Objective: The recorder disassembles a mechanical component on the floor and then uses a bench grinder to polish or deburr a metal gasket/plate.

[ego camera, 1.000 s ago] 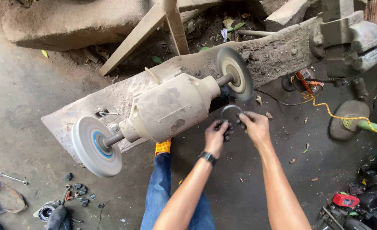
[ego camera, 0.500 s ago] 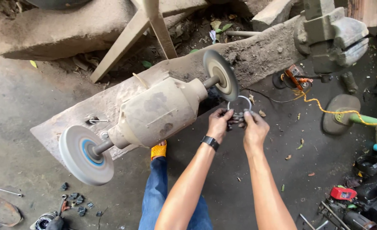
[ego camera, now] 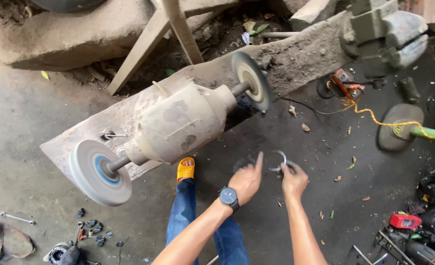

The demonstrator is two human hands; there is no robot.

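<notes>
A dusty bench grinder (ego camera: pixel 178 122) sits on a slanted wooden plank (ego camera: pixel 296 59). It has a grey wheel on the right (ego camera: pixel 251 81) and a blue-centred wheel on the left (ego camera: pixel 99 172). My right hand (ego camera: pixel 293 179) is below the right wheel and well clear of it, gripping a thin metal ring (ego camera: pixel 278 161) at the fingertips. My left hand (ego camera: pixel 247 181), with a dark wristwatch (ego camera: pixel 228 196), hovers just left of the ring. Its index finger points up, and I see nothing in it. Both hands are motion-blurred.
A bench vise (ego camera: pixel 384 34) stands at the plank's right end. My leg in blue jeans (ego camera: pixel 183 216) and an orange sandal (ego camera: pixel 185 169) are under the grinder. Small parts and a wrench (ego camera: pixel 16 217) lie lower left. An angle grinder disc (ego camera: pixel 399 125), a yellow cord and tools lie at right.
Both hands have drawn back from the right grinding wheel towards me. The right hand still has the ring, and the left index finger has lifted off it.
</notes>
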